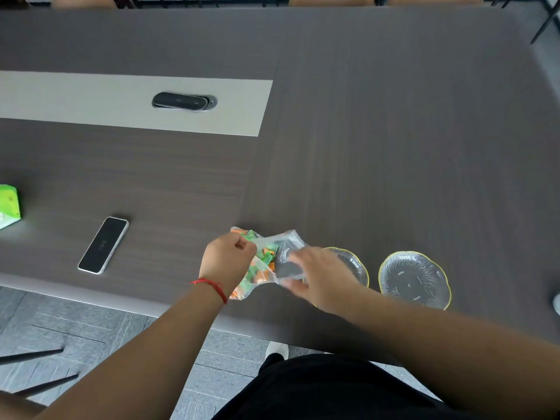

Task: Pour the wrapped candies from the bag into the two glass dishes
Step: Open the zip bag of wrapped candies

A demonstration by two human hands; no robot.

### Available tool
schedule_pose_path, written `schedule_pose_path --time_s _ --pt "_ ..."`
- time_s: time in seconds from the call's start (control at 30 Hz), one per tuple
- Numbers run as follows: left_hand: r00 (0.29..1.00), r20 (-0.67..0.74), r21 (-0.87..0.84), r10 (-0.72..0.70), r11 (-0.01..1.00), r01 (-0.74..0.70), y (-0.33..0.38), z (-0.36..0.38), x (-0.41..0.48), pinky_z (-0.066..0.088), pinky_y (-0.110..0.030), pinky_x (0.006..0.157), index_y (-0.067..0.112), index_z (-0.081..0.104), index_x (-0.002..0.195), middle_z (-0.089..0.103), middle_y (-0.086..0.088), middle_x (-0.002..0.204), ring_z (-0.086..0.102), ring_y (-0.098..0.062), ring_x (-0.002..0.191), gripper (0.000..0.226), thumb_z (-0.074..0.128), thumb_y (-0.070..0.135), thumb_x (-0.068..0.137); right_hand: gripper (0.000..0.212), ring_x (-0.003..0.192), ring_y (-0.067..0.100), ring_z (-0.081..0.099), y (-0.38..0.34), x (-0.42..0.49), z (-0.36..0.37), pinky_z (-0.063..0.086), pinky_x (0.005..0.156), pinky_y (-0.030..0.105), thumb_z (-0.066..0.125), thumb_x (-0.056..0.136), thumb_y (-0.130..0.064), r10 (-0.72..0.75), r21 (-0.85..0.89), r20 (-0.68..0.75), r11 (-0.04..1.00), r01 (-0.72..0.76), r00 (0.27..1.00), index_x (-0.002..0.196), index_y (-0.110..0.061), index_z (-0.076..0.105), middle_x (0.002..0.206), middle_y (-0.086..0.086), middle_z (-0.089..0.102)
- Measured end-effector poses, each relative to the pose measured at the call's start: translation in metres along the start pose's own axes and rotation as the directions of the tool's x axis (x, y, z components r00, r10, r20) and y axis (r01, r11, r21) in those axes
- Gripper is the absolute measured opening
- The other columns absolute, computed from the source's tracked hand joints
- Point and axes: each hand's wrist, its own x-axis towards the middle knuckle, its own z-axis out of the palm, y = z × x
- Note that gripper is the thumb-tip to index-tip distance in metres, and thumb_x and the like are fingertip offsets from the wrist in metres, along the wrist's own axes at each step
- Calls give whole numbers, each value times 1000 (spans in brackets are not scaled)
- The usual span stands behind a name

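A clear plastic bag (266, 262) of green and orange wrapped candies hangs just above the table's near edge, held between both hands. My left hand (225, 260) is closed on its left side. My right hand (322, 278), blurred, grips the bag's right end, where the plastic looks empty of candies. Two clear glass dishes with yellow-green rims stand to the right. The left dish (353, 263) is partly hidden behind my right hand. The right dish (413, 278) is in full view and holds no candies.
A phone (103, 245) lies face up on the dark wooden table (394, 147) to the left. A green box (9, 206) sits at the far left edge. A black cable-port cover (181, 101) sits in the pale centre strip. Chair legs (33, 356) show at lower left.
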Motion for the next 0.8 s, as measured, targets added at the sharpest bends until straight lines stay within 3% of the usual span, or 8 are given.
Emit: schedule_pose_path --time_s 0.07,0.17,0.23,0.37,0.43,0.5,0.6,0.8 --pt "994 59 -63 89 994 -86 7 -3 -1 39 -24 52 15 58 61 54 4 56 46 -10 53 18 58 18 79 68 112 24 57 -24 3 5 42 97 37 59 81 -58 -84 -17 157 996 87 984 135 -19 47 122 4 63" --pt "982 117 -270 151 956 -115 10 -5 -6 44 -21 62 21 66 69 64 3 69 54 -4 63 16 59 25 83 33 82 28 59 -44 23 7 41 70 31 47 94 -35 26 -29 163 999 -21 986 117 -13 55 93 10 64" --pt "971 138 -387 193 913 -126 -8 -4 -5 45 -19 75 30 67 93 68 6 93 59 4 82 21 57 45 82 30 77 29 60 -53 34 -4 38 65 31 40 99 -29 17 -4 127 1000 -17 992 106 -9 61 89 14 66" --pt "978 94 -138 184 976 -170 -66 8 -8 41 -37 100 19 39 135 51 -2 130 50 -17 119 82 62 62 70 23 69 22 56 -77 52 -49 39 62 32 50 96 -29 -32 215 55 976 19 998 84 -13 61 81 10 68" --pt "997 70 -3 36 999 -36 -86 14 -13 44 -40 95 16 43 127 53 -1 118 50 -22 115 63 64 46 77 26 65 22 57 -92 62 -66 46 66 35 52 95 -29 -78 275 45 959 63 996 78 -12 60 80 11 71" --pt "992 71 29 -108 994 106 -91 15 -18 48 -38 76 19 51 97 57 -1 91 57 -26 92 23 61 36 85 29 67 26 62 -104 73 -75 51 69 38 53 94 -28 -91 303 21 950 81 996 77 -6 61 79 12 72" --pt "973 100 -65 -210 974 217 -97 17 -24 39 -30 54 21 47 75 52 0 68 52 -19 64 27 57 43 88 31 69 23 66 -112 83 -84 51 69 34 54 91 -28 -74 313 17 947 65 997 64 -13 57 73 6 73" --pt "973 167 -177 -162 965 191 -101 21 -32 54 -33 79 29 60 101 70 7 90 67 -9 82 14 62 25 88 35 69 17 68 -104 85 -100 52 74 34 55 91 -28 44 377 18 925 -47 999 58 -16 56 69 -2 74"
